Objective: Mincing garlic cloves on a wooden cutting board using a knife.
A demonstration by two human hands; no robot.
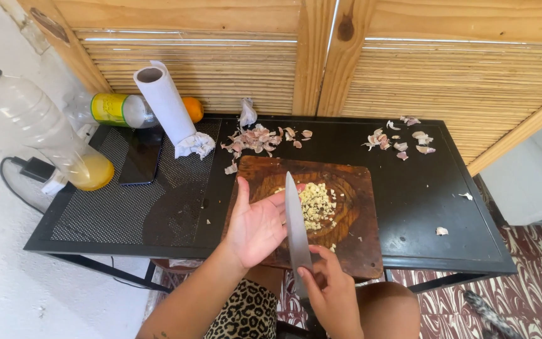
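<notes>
The kitchen knife (296, 229) is gripped by the right hand (330, 292), blade toward twelve o'clock; chopped garlic (316, 204) lies at one o'clock; the left hand (257, 226) is spread flat against the blade.

Far left you've got a clear plastic bottle (39, 125) lying tilted, black cap, yellow liquid — behind it a second bottle (120, 110) with yellow-green label; dark phone screen (140, 157) beside them.

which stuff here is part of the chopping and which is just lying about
In use: knife, right hand, left hand, chopped garlic, board.
Lying about: garlic peels, paper roll, bottles, phone, orange.
</notes>
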